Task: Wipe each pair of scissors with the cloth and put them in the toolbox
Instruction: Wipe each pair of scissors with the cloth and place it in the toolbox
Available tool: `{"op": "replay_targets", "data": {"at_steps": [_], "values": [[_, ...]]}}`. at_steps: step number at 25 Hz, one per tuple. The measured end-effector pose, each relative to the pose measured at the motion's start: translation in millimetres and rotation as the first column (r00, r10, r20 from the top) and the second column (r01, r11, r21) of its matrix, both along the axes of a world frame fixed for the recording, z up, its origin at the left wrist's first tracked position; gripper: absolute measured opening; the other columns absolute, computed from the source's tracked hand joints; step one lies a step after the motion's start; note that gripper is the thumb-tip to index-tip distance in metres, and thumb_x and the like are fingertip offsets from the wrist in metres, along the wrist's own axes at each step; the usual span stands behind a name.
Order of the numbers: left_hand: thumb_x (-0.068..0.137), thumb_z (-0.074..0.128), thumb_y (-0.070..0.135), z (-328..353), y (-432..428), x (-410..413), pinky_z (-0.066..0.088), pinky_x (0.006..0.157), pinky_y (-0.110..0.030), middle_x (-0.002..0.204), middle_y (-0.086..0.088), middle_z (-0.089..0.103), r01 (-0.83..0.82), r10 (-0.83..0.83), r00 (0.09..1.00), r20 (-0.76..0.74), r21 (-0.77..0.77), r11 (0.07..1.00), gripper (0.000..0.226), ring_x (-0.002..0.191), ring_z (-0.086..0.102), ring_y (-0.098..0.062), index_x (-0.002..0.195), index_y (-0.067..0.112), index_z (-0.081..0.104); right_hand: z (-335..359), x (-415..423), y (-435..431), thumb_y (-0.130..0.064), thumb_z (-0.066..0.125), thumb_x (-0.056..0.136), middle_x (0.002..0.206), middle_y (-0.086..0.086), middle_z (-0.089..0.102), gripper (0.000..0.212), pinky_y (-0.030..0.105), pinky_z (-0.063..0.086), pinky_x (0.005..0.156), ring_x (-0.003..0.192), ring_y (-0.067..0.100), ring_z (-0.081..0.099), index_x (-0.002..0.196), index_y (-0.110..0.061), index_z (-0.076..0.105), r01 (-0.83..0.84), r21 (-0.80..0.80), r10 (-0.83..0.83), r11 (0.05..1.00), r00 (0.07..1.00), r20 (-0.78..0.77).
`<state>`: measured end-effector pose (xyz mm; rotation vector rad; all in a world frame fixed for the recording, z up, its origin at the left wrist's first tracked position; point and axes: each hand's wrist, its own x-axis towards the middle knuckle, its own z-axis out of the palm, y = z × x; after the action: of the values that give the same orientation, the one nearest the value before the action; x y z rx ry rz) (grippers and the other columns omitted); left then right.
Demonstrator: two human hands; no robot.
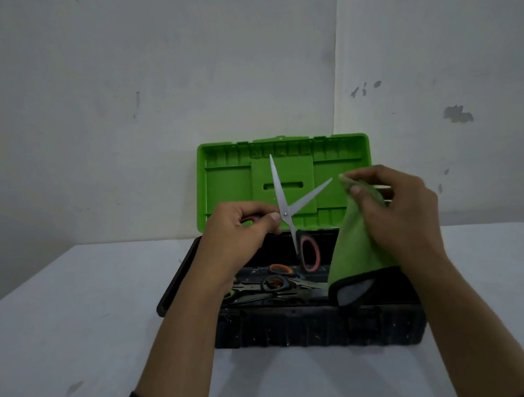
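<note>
A black toolbox (316, 326) with an upright green lid (228, 185) stands open on the table. Above it my left hand (241, 228) grips one handle of a pair of scissors (281, 193), whose blades are spread wide and point upward. The other handle, black with a pink ring, hangs down over the box. My right hand (395, 212) pinches a green cloth (357, 247) with a black hem, just right of the tip of the right blade. Several other scissors (274, 284) with orange and black handles lie inside the box.
The white table (75, 325) spreads around the toolbox on all sides. A stained white wall (149, 81) rises directly behind the lid. My dark sleeves show at the bottom edge.
</note>
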<state>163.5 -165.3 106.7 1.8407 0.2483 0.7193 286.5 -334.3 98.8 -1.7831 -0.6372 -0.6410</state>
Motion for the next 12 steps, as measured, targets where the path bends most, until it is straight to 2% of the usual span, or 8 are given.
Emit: {"op": "replay_targets", "data": {"at_steps": [2,4,6,8,9,10,12], "values": [[0.088,0.067,0.009,1,3,-1,0.037,0.048,-0.018,0.065,0.001,0.07,0.004,-0.002,0.999,0.035,-0.079,0.997,0.014,0.047,0.042,-0.007,0.082,0.019,0.075,8,-3,-6,-0.02,0.073,0.088,0.09,-0.011,0.074,0.013,0.023,0.053,0.07,0.089,0.014,0.07,0.093,-0.032,0.076,-0.186,0.199,0.22,0.962,0.961,-0.167],[0.088,0.067,0.01,2,6,-2,0.036,0.047,-0.019,0.066,0.0,0.07,0.0,0.006,0.998,0.061,-0.095,0.995,0.013,0.048,0.04,-0.009,0.083,0.02,0.075,17,-14,-9,-0.017,0.073,0.087,0.093,-0.006,0.076,0.015,0.021,0.055,0.068,0.091,0.014,0.071,0.094,-0.029,0.077,-0.323,0.317,0.393,0.891,0.901,-0.186],[0.087,0.068,0.013,2,6,-3,0.037,0.052,-0.022,0.067,0.001,0.071,-0.01,0.013,0.997,0.078,-0.045,0.999,0.013,0.047,0.042,-0.006,0.082,0.022,0.076,24,-30,-3,-0.015,0.073,0.087,0.095,-0.009,0.076,0.017,0.022,0.056,0.074,0.092,0.009,0.07,0.098,-0.028,0.078,-0.357,0.236,0.38,0.904,0.923,-0.057],[0.086,0.069,0.015,3,2,-2,0.037,0.057,-0.023,0.066,0.002,0.071,-0.025,0.021,0.995,0.098,0.039,0.999,0.013,0.046,0.047,0.003,0.082,0.024,0.077,19,-44,14,-0.013,0.073,0.087,0.097,-0.009,0.073,0.019,0.02,0.054,0.078,0.091,0.005,0.066,0.101,-0.024,0.078,-0.226,0.0,0.22,0.974,0.95,0.22],[0.086,0.07,0.015,3,-1,-2,0.038,0.058,-0.022,0.066,0.004,0.071,-0.037,0.028,0.993,0.112,0.076,0.996,0.014,0.047,0.05,0.005,0.081,0.026,0.077,12,-48,24,-0.01,0.073,0.086,0.098,-0.005,0.071,0.019,0.024,0.054,0.077,0.09,0.009,0.065,0.102,-0.021,0.078,-0.135,-0.089,0.158,0.987,0.921,0.355],[0.086,0.07,0.015,4,-3,-2,0.039,0.058,-0.021,0.065,0.005,0.071,-0.052,0.039,0.991,0.129,0.097,0.994,0.015,0.047,0.051,0.006,0.08,0.027,0.076,5,-49,33,-0.008,0.073,0.086,0.097,-0.002,0.069,0.019,0.03,0.054,0.075,0.088,0.014,0.063,0.101,-0.017,0.078,-0.07,-0.137,0.123,0.988,0.892,0.436],[0.086,0.07,0.013,5,-1,-3,0.038,0.058,-0.022,0.063,0.005,0.071,-0.061,0.05,0.988,0.146,0.071,0.996,0.016,0.046,0.051,0.005,0.079,0.027,0.075,-2,-40,36,-0.007,0.072,0.086,0.095,0.002,0.068,0.016,0.037,0.053,0.07,0.085,0.02,0.062,0.099,-0.014,0.078,-0.016,-0.153,0.089,0.988,0.873,0.479]]}}
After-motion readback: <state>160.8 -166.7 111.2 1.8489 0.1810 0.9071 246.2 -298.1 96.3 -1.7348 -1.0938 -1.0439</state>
